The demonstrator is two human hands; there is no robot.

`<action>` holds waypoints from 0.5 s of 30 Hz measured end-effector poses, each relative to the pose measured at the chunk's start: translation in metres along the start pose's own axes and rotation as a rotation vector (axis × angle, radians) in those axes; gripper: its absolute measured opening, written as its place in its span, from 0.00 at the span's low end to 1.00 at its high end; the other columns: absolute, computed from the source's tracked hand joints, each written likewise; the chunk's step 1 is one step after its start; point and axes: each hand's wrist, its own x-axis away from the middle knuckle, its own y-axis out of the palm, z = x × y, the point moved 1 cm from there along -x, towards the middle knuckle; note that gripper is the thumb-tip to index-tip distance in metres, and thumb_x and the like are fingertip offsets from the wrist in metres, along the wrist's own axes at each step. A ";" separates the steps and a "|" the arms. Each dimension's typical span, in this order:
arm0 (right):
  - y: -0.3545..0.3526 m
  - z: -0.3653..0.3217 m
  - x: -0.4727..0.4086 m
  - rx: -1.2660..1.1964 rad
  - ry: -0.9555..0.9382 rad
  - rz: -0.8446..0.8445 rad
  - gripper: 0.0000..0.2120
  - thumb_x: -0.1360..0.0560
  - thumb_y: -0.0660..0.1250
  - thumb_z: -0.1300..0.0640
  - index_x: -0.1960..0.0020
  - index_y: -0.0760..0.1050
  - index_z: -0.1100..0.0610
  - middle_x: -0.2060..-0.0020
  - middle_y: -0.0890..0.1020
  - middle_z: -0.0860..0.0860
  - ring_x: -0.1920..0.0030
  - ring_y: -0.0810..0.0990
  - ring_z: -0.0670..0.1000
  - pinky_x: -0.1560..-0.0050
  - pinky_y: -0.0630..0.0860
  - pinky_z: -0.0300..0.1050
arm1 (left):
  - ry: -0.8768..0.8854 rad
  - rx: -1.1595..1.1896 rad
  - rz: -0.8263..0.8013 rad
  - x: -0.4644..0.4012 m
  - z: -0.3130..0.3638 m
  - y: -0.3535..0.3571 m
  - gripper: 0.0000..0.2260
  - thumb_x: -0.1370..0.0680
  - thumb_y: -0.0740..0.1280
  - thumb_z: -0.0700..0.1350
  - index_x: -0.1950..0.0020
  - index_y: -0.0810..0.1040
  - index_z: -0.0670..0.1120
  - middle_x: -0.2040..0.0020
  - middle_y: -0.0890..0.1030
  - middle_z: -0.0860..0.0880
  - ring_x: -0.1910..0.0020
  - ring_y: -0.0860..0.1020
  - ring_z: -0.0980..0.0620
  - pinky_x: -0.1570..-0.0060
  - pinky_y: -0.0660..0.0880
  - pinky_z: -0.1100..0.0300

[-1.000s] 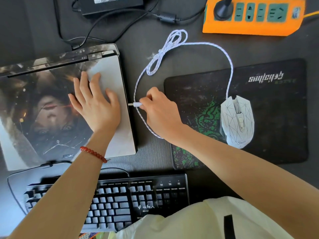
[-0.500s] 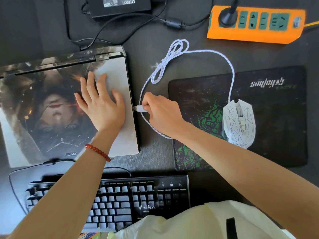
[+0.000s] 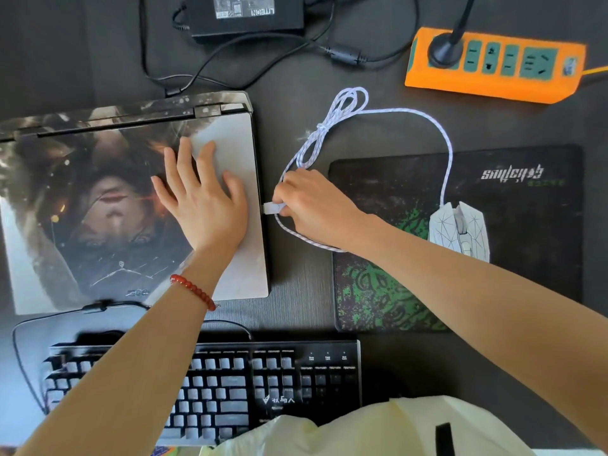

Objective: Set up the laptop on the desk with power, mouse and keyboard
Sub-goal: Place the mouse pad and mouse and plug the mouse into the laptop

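White braided cable (image 3: 442, 149) runs from the mouse (image 3: 459, 230) on its pad (image 3: 493, 291) to the plug (image 3: 271, 208), pinched in the right hand (image 3: 312, 205) at the laptop (image 3: 98, 209) edge — the mouse hookup is underway. Left hand (image 3: 204, 205) lies flat on the closed lid, bracing it. Next, likely a straight push into the port — squareness matters.

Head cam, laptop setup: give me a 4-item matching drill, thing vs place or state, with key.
Things:
1. mouse
2. USB plug
3. left hand
4. power strip

Place or state:
A. flat on the closed laptop lid
B. orange, one black plug in it
C. pinched by the right hand, at the laptop's right edge
D. on the mouse pad

Pairs: 1-D, 2-C, 3-A, 4-B
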 end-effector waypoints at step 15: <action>-0.042 0.014 0.025 -0.440 0.572 -0.469 0.17 0.32 0.70 0.44 0.59 0.77 0.59 0.69 0.79 0.54 0.69 0.74 0.50 0.67 0.67 0.42 | 0.041 0.024 -0.001 -0.001 -0.005 0.002 0.20 0.27 0.54 0.46 0.36 0.70 0.47 0.30 0.68 0.43 0.28 0.61 0.40 0.32 0.52 0.37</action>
